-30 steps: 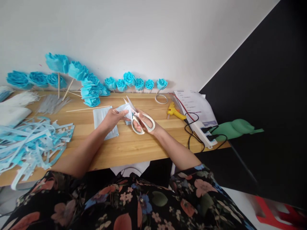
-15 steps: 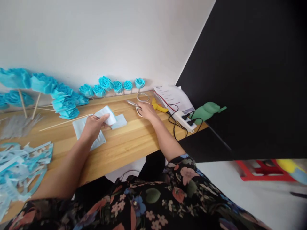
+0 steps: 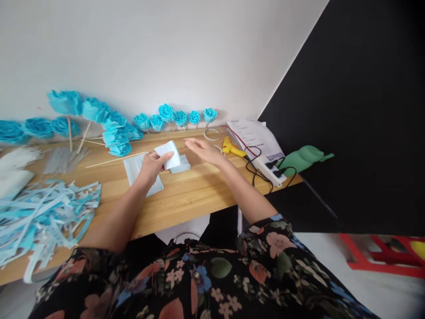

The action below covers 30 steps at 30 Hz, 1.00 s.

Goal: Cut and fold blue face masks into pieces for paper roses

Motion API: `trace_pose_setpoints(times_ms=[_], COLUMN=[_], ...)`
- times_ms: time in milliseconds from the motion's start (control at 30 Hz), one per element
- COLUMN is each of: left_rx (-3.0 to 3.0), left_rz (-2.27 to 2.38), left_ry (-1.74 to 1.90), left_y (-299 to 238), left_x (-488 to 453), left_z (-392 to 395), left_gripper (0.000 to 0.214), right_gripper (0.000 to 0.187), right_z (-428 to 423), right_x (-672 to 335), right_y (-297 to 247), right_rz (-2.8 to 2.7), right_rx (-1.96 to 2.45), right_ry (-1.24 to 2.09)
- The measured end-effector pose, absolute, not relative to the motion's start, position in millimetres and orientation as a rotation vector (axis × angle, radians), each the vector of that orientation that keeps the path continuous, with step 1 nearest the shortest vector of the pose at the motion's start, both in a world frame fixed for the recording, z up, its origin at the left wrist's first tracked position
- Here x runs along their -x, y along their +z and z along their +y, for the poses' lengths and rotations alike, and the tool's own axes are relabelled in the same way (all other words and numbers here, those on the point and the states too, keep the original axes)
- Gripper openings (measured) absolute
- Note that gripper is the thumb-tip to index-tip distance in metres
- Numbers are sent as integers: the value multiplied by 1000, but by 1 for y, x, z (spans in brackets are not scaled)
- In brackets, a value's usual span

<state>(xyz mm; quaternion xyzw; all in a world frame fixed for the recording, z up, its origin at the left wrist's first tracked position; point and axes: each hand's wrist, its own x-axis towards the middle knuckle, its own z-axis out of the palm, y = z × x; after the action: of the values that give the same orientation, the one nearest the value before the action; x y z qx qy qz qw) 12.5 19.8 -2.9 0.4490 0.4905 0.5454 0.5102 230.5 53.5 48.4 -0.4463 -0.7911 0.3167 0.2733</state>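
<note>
My left hand (image 3: 153,166) pinches a small pale-blue square of paper-like material (image 3: 168,150) between thumb and fingers, lifted a little above the wooden table (image 3: 186,190). Beneath it lie a larger pale-blue sheet (image 3: 133,168) and a smaller pale-blue stack (image 3: 182,165). To the right of these, my right hand (image 3: 205,151) hovers palm down, fingers stretched out and holding nothing visible. The scissors are mostly hidden behind that hand; a pale loop (image 3: 218,149), apparently their handle, peeks out beside the wrist.
Blue handmade flowers (image 3: 168,113) on sticks line the wall. Cut strips (image 3: 56,212) heap at left. At right are a roll ring (image 3: 212,134), a yellow glue gun (image 3: 233,148), a power strip (image 3: 265,170) with black cords, printed papers (image 3: 250,135) and a green object (image 3: 299,158).
My right hand has come off the scissors and its fingers have straightened. The left hand still holds the pale-blue square. The camera view has swung left.
</note>
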Motion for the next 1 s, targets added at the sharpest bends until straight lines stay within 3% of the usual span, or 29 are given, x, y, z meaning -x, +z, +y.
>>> trace_pose_setpoints(times_ms=[67,133,567,767,1000], left_rx=[-1095,-1118,-1183,-1081,-988], left_rz=[1187,1181,1156,1096,1020], left_ry=[1310,1288,1294,1307,1129], left_y=[2,6,1,-5,4], left_x=[-15,-18,-17,-15,-19], left_z=[17,15,14,16,12], left_gripper=[48,49,40,44,50], right_gripper=[47,45,50,44,36], right_z=[49,48,62,64,59], right_x=[-214,-202,-207,-216,-219], right_y=[50,45,-9,-8,4], right_rz=[-2022,-1932,-1724,-1494,-1358], right_rx=[1052,1024,1101,1140,1062], right_ry=[1201,1333,1092,1018,655])
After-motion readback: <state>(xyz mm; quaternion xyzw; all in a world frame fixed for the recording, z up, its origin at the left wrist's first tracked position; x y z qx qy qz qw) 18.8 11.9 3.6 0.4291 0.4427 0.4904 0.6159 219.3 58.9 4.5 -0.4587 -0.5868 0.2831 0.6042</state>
